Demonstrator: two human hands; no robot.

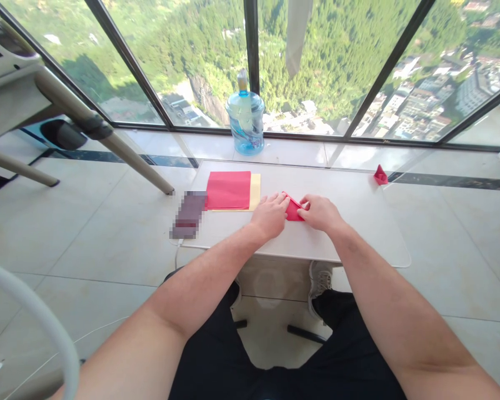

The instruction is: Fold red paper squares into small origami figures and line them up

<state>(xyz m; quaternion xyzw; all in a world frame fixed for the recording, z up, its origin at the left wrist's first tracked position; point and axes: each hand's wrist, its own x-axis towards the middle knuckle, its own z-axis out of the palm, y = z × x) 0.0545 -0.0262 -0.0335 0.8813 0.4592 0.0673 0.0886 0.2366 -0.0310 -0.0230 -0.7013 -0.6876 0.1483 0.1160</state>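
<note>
A small folded piece of red paper [294, 210] lies on the white low table [233, 233], between my two hands. My left hand [270, 214] rests with its fingers stretched over the paper's left side, pressing it down. The thumb and fingers of my right hand [320, 212] pinch the paper's right edge. Part of the paper is hidden under my fingers. Left of my left hand is a stack of flat red sheets [228, 190], with a yellow sheet [255, 191] showing at its right edge.
A folded red paper shape [380, 175] stands at the table's far right corner. A blurred phone-like slab [189, 215] with a white cable lies at the left edge. Beyond the table, a blue water jug [246, 125] stands by the window. A grey metal leg [137, 161] slants down at left.
</note>
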